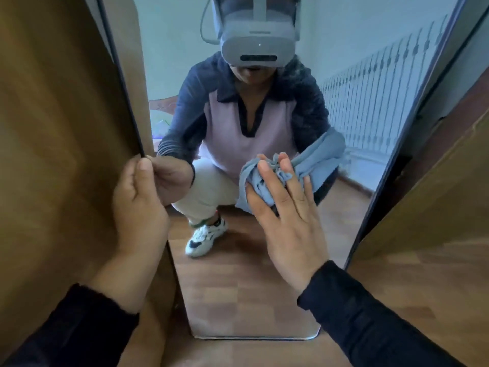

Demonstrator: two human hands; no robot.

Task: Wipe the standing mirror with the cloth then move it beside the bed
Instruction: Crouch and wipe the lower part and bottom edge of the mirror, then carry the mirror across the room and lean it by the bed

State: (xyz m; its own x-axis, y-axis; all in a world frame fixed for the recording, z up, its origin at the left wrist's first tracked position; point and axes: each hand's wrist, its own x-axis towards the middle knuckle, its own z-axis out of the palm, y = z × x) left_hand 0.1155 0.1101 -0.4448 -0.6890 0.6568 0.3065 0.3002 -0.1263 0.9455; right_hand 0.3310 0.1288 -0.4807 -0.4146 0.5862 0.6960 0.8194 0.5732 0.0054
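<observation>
Up close, right hand (pixel 288 229) flat, pressing blue cloth (pixel 260 185) on mirror (pixel 238 287), left hand (pixel 137 205) gripping its edge (thumb forward)

My left hand (pixel 137 205) and right hand (pixel 288 221) are bare; a dark, almost black long sleeve (pixel 370 313) ends at each wrist, the cuffs snug.

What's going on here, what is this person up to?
A person is crouched at a standing mirror and is cleaning it. The left hand grips the mirror's left edge to steady it, while the right hand presses a blue cloth flat against the glass. The mirror stands on a wooden floor.
</observation>
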